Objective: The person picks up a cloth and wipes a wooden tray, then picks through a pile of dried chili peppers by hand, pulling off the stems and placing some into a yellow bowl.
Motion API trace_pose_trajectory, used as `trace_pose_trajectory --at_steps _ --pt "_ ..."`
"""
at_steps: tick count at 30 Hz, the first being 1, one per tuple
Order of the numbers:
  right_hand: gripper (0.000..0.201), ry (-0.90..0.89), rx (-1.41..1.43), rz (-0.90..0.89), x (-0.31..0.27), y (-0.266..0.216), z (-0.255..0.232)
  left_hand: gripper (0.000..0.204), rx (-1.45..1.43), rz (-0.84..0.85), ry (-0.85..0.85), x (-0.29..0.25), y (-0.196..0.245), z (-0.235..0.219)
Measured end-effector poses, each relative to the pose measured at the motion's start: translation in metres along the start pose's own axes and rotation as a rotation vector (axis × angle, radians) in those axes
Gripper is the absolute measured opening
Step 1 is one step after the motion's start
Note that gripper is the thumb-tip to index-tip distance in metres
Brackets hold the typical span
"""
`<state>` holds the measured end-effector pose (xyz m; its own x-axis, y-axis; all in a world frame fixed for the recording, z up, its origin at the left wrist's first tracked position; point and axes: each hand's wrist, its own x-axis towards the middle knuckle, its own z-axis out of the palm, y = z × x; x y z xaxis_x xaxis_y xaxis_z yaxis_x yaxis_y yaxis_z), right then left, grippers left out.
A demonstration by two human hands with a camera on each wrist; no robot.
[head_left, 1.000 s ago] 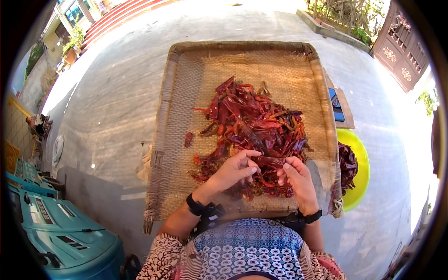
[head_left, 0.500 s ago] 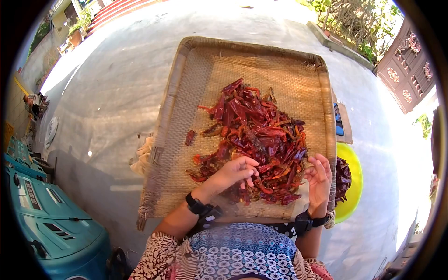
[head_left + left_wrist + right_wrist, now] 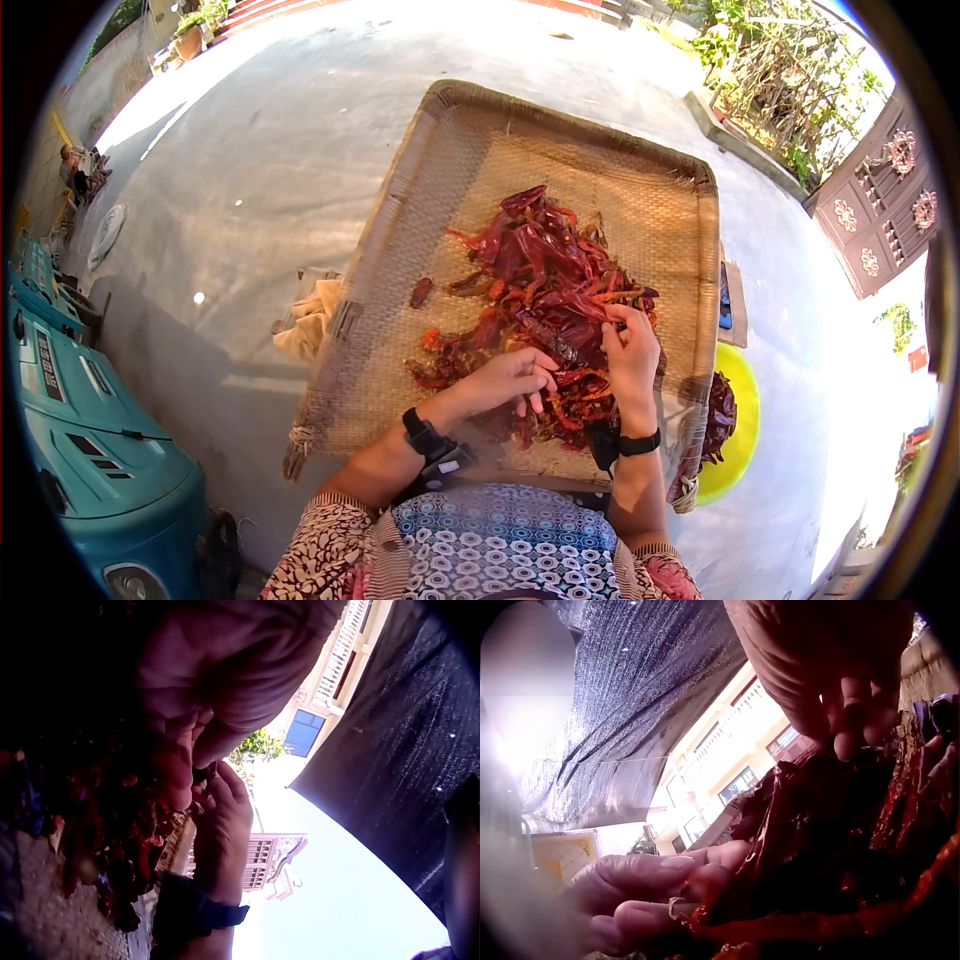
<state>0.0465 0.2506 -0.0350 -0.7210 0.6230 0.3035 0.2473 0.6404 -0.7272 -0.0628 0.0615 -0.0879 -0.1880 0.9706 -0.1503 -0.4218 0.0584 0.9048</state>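
Note:
A heap of dried red chili peppers [image 3: 545, 265] lies on a woven tray [image 3: 640, 180] in front of the person. My right hand [image 3: 632, 365] reaches into the right side of the heap, thumb and fingertips pinching a dark red chili pepper [image 3: 580, 303]. In the right wrist view, that hand's fingers [image 3: 847, 742] bend down onto the glossy peppers. Low over the heap's near left edge hovers my left hand [image 3: 505, 380], its fingers loosely curled and thumb near the index finger. A small pale stem [image 3: 676, 906] shows beside the left fingers in the right wrist view.
Right of the tray, a yellow-green basin [image 3: 740, 430] holds more dark red chilies [image 3: 718, 415]. A phone [image 3: 725, 295] lies on a board beyond it. One loose chili [image 3: 421, 292] sits left of the heap. A teal vehicle [image 3: 110, 460] stands at the left.
The chili pepper stretched between both hands has been let go. My right hand swung out toward the basin side, then came back onto the heap. The left hand stayed nearly in place.

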Motion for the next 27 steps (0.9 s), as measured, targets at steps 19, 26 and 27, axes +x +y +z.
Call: trace_pose_trajectory --at_steps 19,26,27 --pt "0.019 -0.124 0.357 0.021 -0.073 -0.013 0.005 0.022 -0.06 -0.019 0.056 0.0 0.0 0.003" --pt "0.028 0.101 0.789 0.227 -0.068 0.006 -0.009 0.017 -0.035 -0.042 0.067 0.001 -0.003 0.002" --pt "0.026 0.116 0.809 0.226 -0.066 0.005 -0.013 0.017 -0.037 -0.044 0.063 0.001 -0.004 0.001"
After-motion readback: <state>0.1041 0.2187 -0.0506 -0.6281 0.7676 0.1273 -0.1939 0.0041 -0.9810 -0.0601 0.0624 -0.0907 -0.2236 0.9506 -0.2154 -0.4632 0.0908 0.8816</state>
